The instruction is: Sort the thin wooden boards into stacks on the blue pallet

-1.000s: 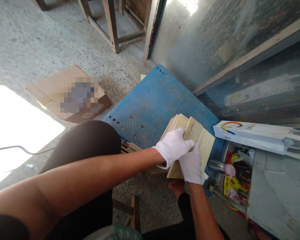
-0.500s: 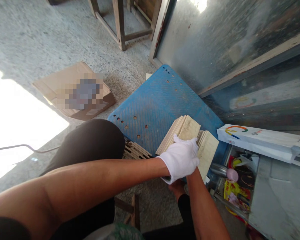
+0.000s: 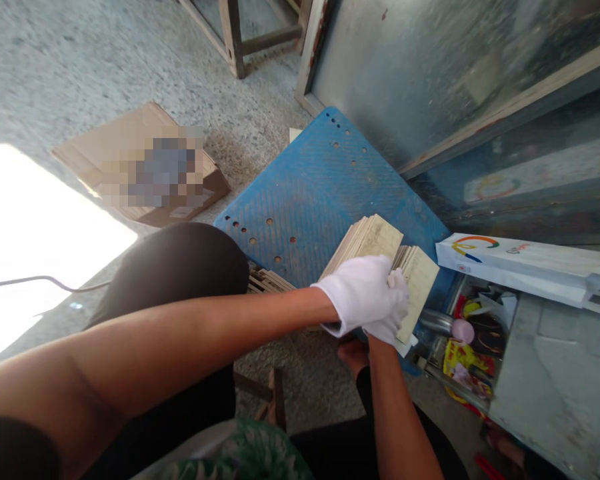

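Observation:
Both my hands wear white gloves and meet over a stack of thin, pale wooden boards (image 3: 375,238) lying on a blue perforated plastic board (image 3: 310,200). My left hand (image 3: 357,290) lies on top, fingers curled over the near end of the stack. My right hand (image 3: 391,319) comes up from below, mostly hidden under the left, gripping the same stack beside a second fanned group of boards (image 3: 420,280). More thin slats (image 3: 265,281) poke out by my knee.
A flattened cardboard box (image 3: 140,167) lies on the concrete floor at left. A white printed carton (image 3: 520,257) and an open box of colourful items (image 3: 473,347) sit at right. Metal sheeting (image 3: 430,73) rises behind; wooden furniture legs (image 3: 235,40) stand farther back.
My right hand has slid under the left, which now covers it. The boards have been squared into two tighter groups. The view has dipped slightly.

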Demonstrator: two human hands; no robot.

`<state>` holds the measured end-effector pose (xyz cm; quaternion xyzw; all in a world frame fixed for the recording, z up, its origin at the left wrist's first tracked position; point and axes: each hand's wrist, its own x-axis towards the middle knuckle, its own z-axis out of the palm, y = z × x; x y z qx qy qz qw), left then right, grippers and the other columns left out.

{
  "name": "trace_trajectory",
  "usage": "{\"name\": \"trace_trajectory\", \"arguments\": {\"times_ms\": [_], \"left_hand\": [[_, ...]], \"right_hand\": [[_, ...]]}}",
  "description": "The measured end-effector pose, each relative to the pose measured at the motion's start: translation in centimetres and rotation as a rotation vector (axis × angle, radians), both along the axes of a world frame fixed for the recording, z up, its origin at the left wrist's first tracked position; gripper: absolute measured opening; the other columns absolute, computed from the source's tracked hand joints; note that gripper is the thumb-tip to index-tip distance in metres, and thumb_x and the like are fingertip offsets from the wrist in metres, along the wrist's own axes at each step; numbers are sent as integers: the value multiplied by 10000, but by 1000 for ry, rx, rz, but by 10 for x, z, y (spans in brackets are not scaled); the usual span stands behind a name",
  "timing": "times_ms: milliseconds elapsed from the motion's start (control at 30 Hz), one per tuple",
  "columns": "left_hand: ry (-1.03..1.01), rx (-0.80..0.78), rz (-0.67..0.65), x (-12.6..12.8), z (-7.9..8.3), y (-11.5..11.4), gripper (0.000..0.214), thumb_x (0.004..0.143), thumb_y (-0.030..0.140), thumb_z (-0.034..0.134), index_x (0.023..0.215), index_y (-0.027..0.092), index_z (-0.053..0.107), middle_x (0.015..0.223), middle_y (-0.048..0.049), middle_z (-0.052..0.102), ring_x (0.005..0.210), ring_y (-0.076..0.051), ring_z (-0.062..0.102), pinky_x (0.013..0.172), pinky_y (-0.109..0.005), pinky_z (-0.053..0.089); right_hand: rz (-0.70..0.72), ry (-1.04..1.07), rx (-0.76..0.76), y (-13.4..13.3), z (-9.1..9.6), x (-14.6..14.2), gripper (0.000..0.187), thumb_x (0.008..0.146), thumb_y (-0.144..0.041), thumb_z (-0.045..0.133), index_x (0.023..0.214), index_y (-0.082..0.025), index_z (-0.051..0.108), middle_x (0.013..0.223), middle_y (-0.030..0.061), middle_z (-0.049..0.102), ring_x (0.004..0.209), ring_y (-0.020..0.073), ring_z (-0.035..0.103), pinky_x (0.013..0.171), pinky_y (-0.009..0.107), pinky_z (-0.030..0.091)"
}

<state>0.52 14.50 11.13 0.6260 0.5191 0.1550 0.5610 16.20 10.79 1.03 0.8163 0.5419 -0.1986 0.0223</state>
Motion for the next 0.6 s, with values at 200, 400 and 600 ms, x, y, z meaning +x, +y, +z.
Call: {"name": "trace_trajectory", "arguments": {"times_ms": [200,400,600], "left_hand": [[99,96,82,-9,-5,23,460,854,425,496,1208,140,567,1195,-98,635,1132,-241,579,985,-315,448],[141,63,15,-2,-5,19,499,857,421,508,1261,132,548,1228,-103,622,1145,-240,571,998,-324,439],[158,59,23,2,-11,21,522,846,426,518,1281,137,543,1233,-96,619,1127,-236,574,988,-331,449]], "right_hand": [[-250,65,81,-78,2,16,544,950,-512,315,984,-137,708,905,105,720,848,202,684,790,279,514],[-108,-73,-293,-116,-33,24,437,926,-441,413,1212,-199,636,1194,117,631,1069,276,601,910,372,446],[91,-300,-301,-110,-61,26,427,936,-386,447,1319,-223,543,1321,116,527,1080,276,571,861,378,454]]}}
